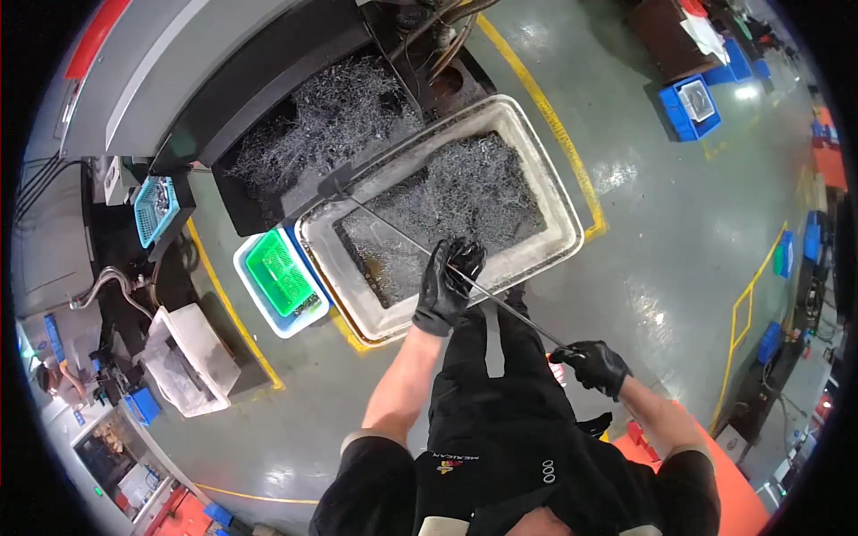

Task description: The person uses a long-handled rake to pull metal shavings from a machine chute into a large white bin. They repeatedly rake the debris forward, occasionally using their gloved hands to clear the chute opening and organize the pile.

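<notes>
- Right hand (593, 364), black glove, lowest in view: clenched around the near end of a long thin metal rod (420, 249).
- Left hand (449, 284), also black-gloved, forearm bare: grasping the same rod further up, just over the near rim of the tub.
- Rod runs diagonally up-left from the right hand, through the left hand, across the tub; its dark flat head (333, 185) sits at the tub's far-left corner, touching the chute edge.
- Large off-white rectangular plastic tub (559, 207) stands on the floor, filled with grey curly metal swarf (465, 192).
- Black machine chute (259, 98) just behind the tub, its own heap of swarf (322, 116) piled at the mouth.
- Left of the tub, touching it: blue-and-white bin holding a green mesh basket (279, 271).
- Further left: teal mesh basket (155, 207) on the machine side; open white plastic box (192, 353) on the floor, well apart from the tub.
- Grey-green glossy floor (679, 241) with yellow line markings (545, 116); blue crate (690, 107) far right, well apart.
</notes>
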Demonstrator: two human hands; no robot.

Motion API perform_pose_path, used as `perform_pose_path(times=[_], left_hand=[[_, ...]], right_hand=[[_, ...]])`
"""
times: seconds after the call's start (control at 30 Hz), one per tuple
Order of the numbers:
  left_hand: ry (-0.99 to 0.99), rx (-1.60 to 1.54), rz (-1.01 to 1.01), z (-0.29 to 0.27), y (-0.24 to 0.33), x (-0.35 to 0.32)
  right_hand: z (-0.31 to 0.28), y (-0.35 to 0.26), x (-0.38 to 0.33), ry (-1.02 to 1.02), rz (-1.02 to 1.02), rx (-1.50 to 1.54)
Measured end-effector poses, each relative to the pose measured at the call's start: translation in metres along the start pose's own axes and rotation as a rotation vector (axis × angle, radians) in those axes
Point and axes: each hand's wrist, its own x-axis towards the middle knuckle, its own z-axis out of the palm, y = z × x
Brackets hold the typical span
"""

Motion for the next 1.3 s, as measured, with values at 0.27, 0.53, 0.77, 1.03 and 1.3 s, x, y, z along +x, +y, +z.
perform_pose_path(times=[0.27, 0.53, 0.77, 1.03, 1.3], left_hand=[[-0.071, 0.148, 0.492, -0.047, 0.120, 0.043], [0.382, 0.239, 0.490, -0.094, 0.250, 0.111], [0.342, 0.310, 0.389, -0.080, 0.196, 0.164], [0.321, 0.344, 0.547, -0.095, 0.248, 0.163], [0.710, 0.576, 0.630, -0.071, 0.173, 0.130]], right_hand=[[0.001, -0.046, 0.053, -0.459, -0.145, 0.452], [0.019, 0.012, -0.007, -0.107, 0.058, -0.141], [0.059, 0.106, -0.008, -0.026, 0.153, 0.380], [0.120, 0.034, 0.111, 0.012, -0.385, 0.118], [0.132, -0.090, 0.162, 0.090, -0.402, -0.209]])
